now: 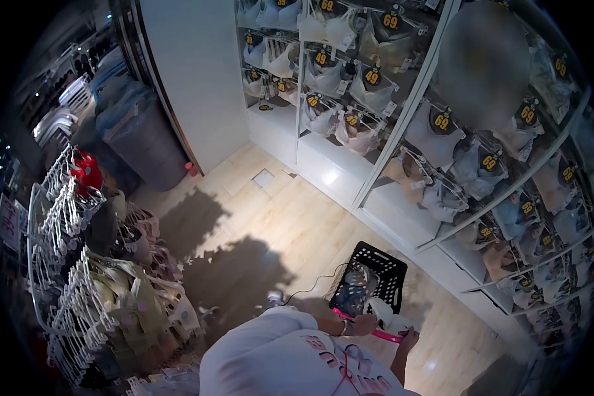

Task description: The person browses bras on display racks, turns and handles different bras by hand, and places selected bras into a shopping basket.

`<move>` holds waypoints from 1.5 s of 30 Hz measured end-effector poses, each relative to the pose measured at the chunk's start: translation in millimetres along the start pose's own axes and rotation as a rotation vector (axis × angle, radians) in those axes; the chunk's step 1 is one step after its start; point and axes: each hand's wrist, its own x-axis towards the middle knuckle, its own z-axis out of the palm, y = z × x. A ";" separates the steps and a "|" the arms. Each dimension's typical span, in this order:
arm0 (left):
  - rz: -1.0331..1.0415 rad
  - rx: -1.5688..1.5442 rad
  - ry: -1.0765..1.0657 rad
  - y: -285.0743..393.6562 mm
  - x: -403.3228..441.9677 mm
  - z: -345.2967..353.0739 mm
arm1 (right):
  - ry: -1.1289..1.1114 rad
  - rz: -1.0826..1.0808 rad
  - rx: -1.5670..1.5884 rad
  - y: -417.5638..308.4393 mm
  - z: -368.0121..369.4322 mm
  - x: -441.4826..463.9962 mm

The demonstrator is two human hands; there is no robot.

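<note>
A black perforated basket (391, 272) stands on the floor in front of me, with clear-wrapped dark items (354, 290) inside. A bright pink bar (386, 336), which looks like the basket's handle, crosses its near side. My right hand (409, 340) is closed on the bar's right end. My left hand (361, 325), with a band at its wrist, is closed at the bar further left; its fingertips are small and partly hidden. A white item (381, 309) lies between my hands and the basket's contents. My white shirt (257, 356) fills the bottom of the view.
Wall racks of bras (369, 92) with price tags run along the back and right. A crowded rail of garments on white hangers (79, 303) stands at left. Large wrapped bundles (142, 138) lean near a white partition (191, 72). A thin cord (317, 286) trails left of the basket.
</note>
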 end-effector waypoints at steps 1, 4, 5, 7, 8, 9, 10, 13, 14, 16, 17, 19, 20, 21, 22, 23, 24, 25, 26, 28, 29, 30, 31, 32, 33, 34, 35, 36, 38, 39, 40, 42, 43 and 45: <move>-0.096 -0.054 0.014 9.6 1.5 -1.5 | -0.014 0.016 0.016 -2.9 -1.1 9.7; -0.180 -0.108 0.084 21.4 17.1 0.4 | -0.107 -0.070 -0.032 -7.8 3.0 43.9; -0.187 -0.114 0.105 24.5 22.1 3.3 | -0.100 -0.065 -0.001 -6.9 3.6 53.2; -0.194 -0.111 0.141 30.6 25.6 2.4 | -0.083 -0.039 0.055 -14.1 11.4 67.0; -0.194 -0.100 0.162 35.5 26.4 3.1 | -0.072 -0.074 0.015 -10.4 11.1 77.2; -0.194 -0.088 0.194 37.3 27.9 3.6 | -0.059 -0.110 -0.025 -3.9 12.7 89.5; -0.191 -0.083 0.224 38.7 29.8 8.4 | -0.094 -0.090 0.000 -16.2 15.5 89.3; -0.151 -0.049 0.319 33.8 36.4 16.9 | -0.079 -0.172 -0.096 -1.2 22.6 115.0; -0.125 -0.091 0.353 32.5 36.7 16.2 | -0.092 -0.166 -0.031 -0.3 23.2 114.0; -0.195 -0.184 0.234 42.9 35.2 -2.6 | -0.104 -0.152 0.046 -6.6 30.9 112.6; -0.204 -0.200 0.214 44.9 38.2 -8.4 | -0.106 -0.142 0.052 -20.8 35.5 106.4; -0.227 -0.235 0.183 44.7 40.5 -11.3 | -0.093 -0.147 0.021 -19.8 32.4 108.1; -0.220 -0.224 0.170 43.0 41.3 -12.5 | -0.074 -0.161 -0.015 -3.3 39.9 117.9; -0.211 -0.212 0.158 39.0 42.8 -13.5 | -0.055 -0.175 -0.049 3.5 42.3 123.8; -0.198 -0.195 0.147 34.7 42.7 -14.6 | -0.056 -0.153 -0.001 10.9 39.2 127.0; -0.228 -0.214 0.121 39.7 43.4 -23.2 | -0.059 -0.128 0.047 10.1 43.4 128.1; -0.258 -0.233 0.095 46.1 43.9 -33.4 | -0.064 -0.103 0.098 7.0 51.3 126.2; -0.227 -0.178 0.102 36.3 46.8 -28.3 | -0.078 -0.045 0.172 -16.5 51.6 113.6; -0.197 -0.125 0.109 26.1 49.8 -23.3 | -0.047 -0.056 0.145 -18.7 56.9 114.7; -0.117 -0.127 0.149 11.2 52.6 -21.1 | 0.015 -0.075 0.083 -10.1 65.3 119.9; -0.098 -0.131 0.159 8.3 52.8 -22.4 | 0.020 -0.085 0.119 -7.3 64.6 118.0; -0.085 -0.136 0.168 4.1 56.6 -25.4 | 0.021 -0.091 0.152 -13.3 69.4 116.5; -0.064 -0.094 0.178 -2.4 59.1 -25.8 | 0.019 -0.098 0.183 -19.8 73.3 111.5; -0.059 -0.093 0.183 -8.3 60.5 -26.4 | 0.023 -0.084 0.221 -26.9 76.5 105.6; -0.051 -0.090 0.192 -10.9 64.0 -32.9 | 0.026 -0.075 0.263 -29.7 81.0 104.2; -0.044 -0.087 0.201 -14.0 67.3 -40.3 | 0.028 -0.065 0.304 -36.8 83.3 101.0; -0.022 -0.090 0.198 -17.3 69.9 -47.6 | 0.026 -0.072 0.193 -36.0 86.3 101.9; -0.022 -0.072 0.216 -21.1 70.4 -52.7 | 0.078 -0.116 0.184 -44.2 89.3 93.6; -0.029 -0.047 0.251 -28.9 77.0 -60.8 | 0.181 -0.202 0.154 -72.9 98.1 78.2; -0.032 -0.080 0.228 -21.1 77.2 -76.9 | 0.156 -0.230 -0.001 -67.1 100.6 80.3; -0.025 -0.093 0.266 -21.6 79.7 -84.7 | 0.181 -0.244 -0.043 -75.9 102.5 75.5; -0.045 -0.153 0.288 -24.7 87.4 -100.4 | 0.229 -0.269 -0.129 -91.8 111.0 64.5; -0.063 -0.153 0.280 -20.1 87.8 -110.5 | 0.248 -0.282 -0.132 -87.3 113.5 63.0; -0.059 -0.206 0.317 -29.1 99.1 -122.0 | 0.272 -0.318 -0.140 -91.2 127.2 63.6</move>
